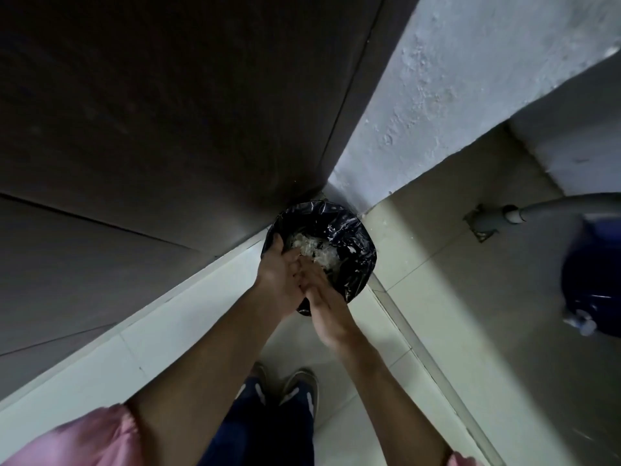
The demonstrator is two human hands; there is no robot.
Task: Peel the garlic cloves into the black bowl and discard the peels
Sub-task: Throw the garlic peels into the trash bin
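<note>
The peels (316,252) are lying in a pale, papery heap inside the bin (366,264), which a crinkled black bag (336,218) is lining. The bin is standing on the floor (453,297), tucked into the corner where a dark panel (168,112) is meeting a rough white wall (453,79).

Right above the bin's near rim the person is holding both hands together. The left hand (277,274) is reaching over the rim with its thumb up by the bag's edge and its fingers (295,260) stretched out straight toward the heap, gripping nothing. The right hand (324,301) is lying against it, palm to palm, its fingers (311,280) also straight and touching the left ones. Whether any scraps are sitting between the palms I cannot tell.

Below the hands, two shoes (302,385) and dark trousers (268,425) are showing on the pale tiles, and a pink sleeve (77,438) is filling the near left corner of the view. Well off to the right, a grey pipe (554,205) is running down to a fitting in the floor, with a blurred blue tub (591,274) just beside it.
</note>
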